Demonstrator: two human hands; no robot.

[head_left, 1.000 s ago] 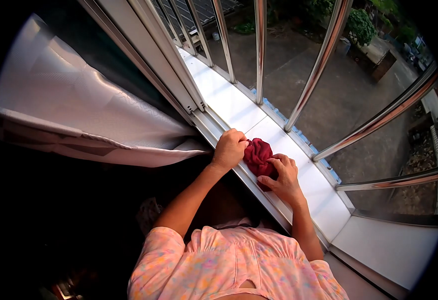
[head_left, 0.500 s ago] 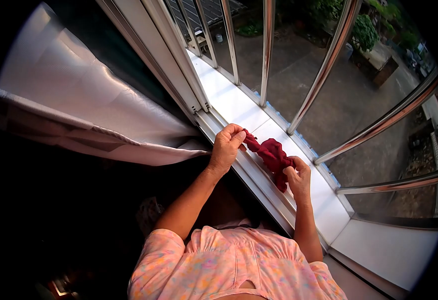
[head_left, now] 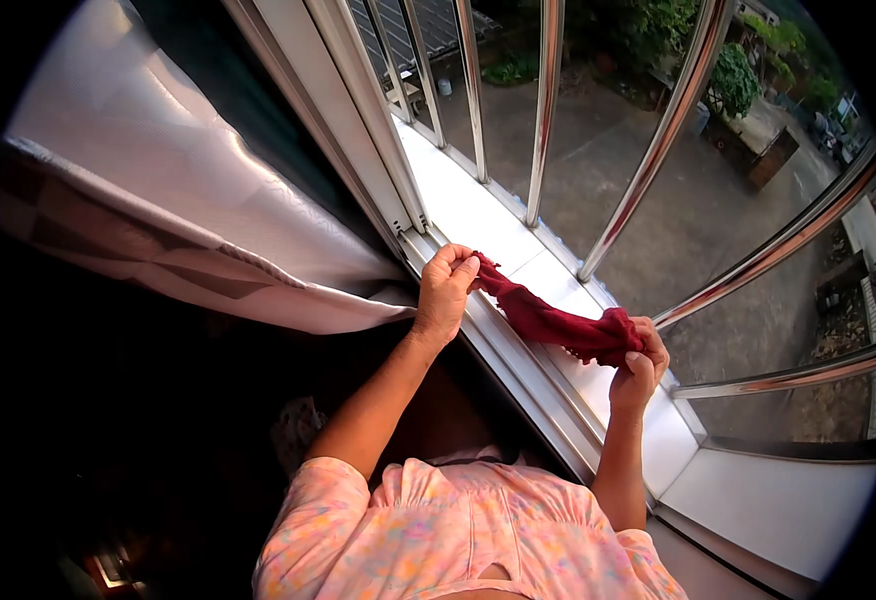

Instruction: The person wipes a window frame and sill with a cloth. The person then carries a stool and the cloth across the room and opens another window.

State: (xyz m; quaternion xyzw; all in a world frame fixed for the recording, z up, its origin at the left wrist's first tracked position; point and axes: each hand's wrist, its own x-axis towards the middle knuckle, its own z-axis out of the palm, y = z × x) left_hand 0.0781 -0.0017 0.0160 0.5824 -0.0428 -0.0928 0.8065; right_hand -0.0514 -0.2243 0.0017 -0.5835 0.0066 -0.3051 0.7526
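Observation:
A dark red cloth (head_left: 548, 322) is stretched between my two hands, above the white tiled sill (head_left: 458, 200) and the metal window track (head_left: 533, 375). Its left end is pinched between the thumb and fingers of my left hand (head_left: 445, 292). My right hand (head_left: 641, 365) grips the other end, near the foot of the window bars. The cloth's lower edge looks ruffled near my right hand.
Curved metal bars (head_left: 648, 150) stand along the sill's outer side, with a paved yard far below. On the left, a pale curtain (head_left: 178, 190) hangs beside the white window frame (head_left: 343, 120). The area under the curtain is dark.
The red cloth was bunched on the sill and is now drawn out long. My right hand has moved right and closed on one end; my left hand has shifted slightly up and left.

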